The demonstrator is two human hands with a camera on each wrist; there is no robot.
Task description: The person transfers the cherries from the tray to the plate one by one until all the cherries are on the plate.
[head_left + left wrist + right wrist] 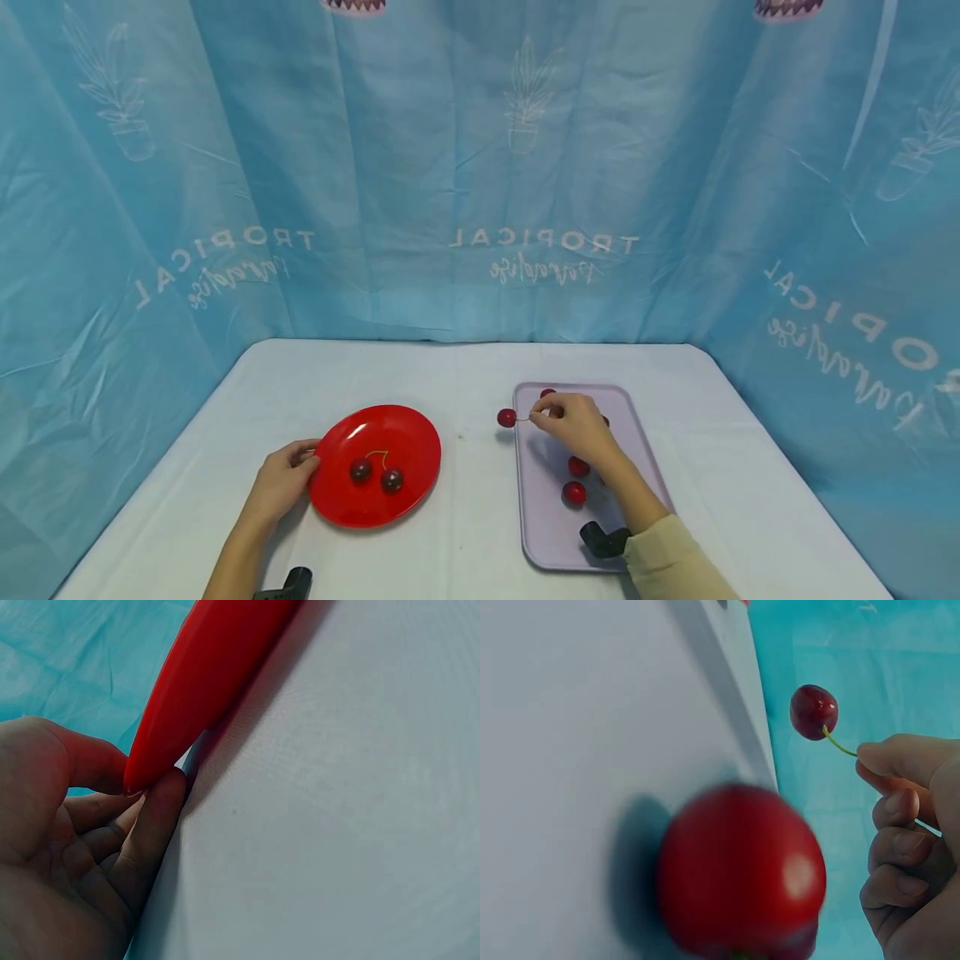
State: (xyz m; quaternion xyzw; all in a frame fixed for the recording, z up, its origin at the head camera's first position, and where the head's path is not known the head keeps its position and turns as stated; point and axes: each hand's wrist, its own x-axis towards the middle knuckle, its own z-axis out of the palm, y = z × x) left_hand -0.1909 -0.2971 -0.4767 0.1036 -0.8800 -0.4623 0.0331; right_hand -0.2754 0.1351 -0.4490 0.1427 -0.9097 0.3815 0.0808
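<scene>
Left hand (282, 481) grips plate (408, 437), right hand (576, 425) pinches cherry stem (841, 745); curtain (480, 175) reads "TROPICAL Paradise", mirrored.

Khaki-beige sleeve (678, 562) on right arm (632, 493), lightly creased, plain. Black bent tube-like device (604, 542) beside it, rounded end. Left grip (282, 479) and right grip (574, 423) both bare. Another black unit (296, 582) on left arm (240, 550), probably same shape, frame edge cuts it off.
</scene>
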